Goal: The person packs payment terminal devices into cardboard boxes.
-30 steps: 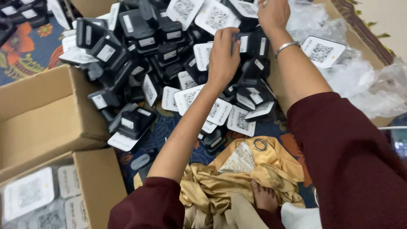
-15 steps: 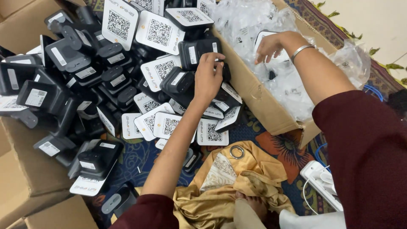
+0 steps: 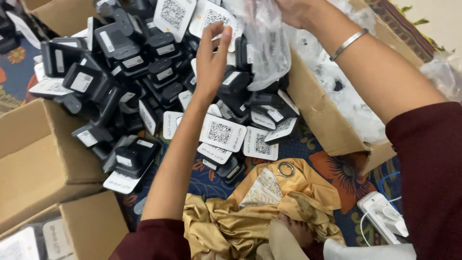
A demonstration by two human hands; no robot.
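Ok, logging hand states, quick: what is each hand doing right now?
Left hand: open, fingers spread above the pile of black devices, holding nothing.
Right hand: closed on a clear plastic bag, partly cut off by the frame's top edge.

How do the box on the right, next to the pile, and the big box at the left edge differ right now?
The right cardboard box is stuffed with crumpled clear plastic bags; the left cardboard box shows only bare brown inner walls. The right hand holds a clear bag up over the right box's near end, while no hand is near the left box. The pile of black devices spills against both. Both are plain brown cardboard, open-topped.
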